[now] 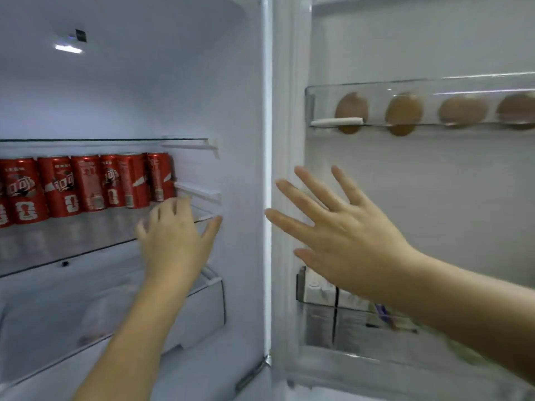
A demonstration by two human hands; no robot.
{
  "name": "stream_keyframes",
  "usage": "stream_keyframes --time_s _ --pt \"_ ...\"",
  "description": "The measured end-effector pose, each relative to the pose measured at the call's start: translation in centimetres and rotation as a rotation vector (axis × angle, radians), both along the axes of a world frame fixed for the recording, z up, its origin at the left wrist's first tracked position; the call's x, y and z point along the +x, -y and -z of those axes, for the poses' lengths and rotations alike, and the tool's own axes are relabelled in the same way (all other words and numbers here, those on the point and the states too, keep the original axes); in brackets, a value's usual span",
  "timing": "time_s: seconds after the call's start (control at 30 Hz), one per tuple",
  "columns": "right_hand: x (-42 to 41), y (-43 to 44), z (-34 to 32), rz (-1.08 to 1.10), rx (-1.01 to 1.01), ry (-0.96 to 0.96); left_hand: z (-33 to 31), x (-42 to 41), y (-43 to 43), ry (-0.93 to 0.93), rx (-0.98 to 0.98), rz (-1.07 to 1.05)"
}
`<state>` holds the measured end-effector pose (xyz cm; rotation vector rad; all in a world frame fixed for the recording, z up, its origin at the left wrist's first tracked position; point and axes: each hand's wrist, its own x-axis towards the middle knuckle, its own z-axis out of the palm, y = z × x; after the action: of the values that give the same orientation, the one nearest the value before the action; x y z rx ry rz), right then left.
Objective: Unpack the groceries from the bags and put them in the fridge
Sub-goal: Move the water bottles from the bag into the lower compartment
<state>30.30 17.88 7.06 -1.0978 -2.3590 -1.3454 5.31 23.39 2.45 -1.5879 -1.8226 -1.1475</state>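
Head view: both hands empty. Left hand [173, 238] grip wide, fingers spread, just beside the end of the red cans [86, 183] on the glass shelf [58, 264], mid-left of frame; right hand [347, 238] grip wide too, in front of the fridge door [405, 183] edge, center-right. Eggs [404, 112] sit in door rack [376, 85] upper right, no bags in view. Risk imo: L fingers clip the end can and the row topples, or an R shove on the door rattles the eggs.
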Motion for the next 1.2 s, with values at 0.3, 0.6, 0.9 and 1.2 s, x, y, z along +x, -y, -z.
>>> stream_keyframes --time_s 0.3,0.6,0.9,1.2 --pt "17.1 12.5 5.4 0.436 -0.066 -0.323 5.2 20.8 9.9 -0.015 0.122 0.643" --pt "29.3 23.4 11.6 0.843 -0.039 -0.772 9.5 39.6 17.9 0.014 -0.069 1.105" --pt "39.4 36.0 18.5 1.368 0.018 -1.090 16.0 56.1 27.1 -0.090 -0.391 1.496" --pt "47.4 47.8 22.5 1.796 0.276 -1.314 18.6 72.4 36.5 -0.412 -0.448 1.816"
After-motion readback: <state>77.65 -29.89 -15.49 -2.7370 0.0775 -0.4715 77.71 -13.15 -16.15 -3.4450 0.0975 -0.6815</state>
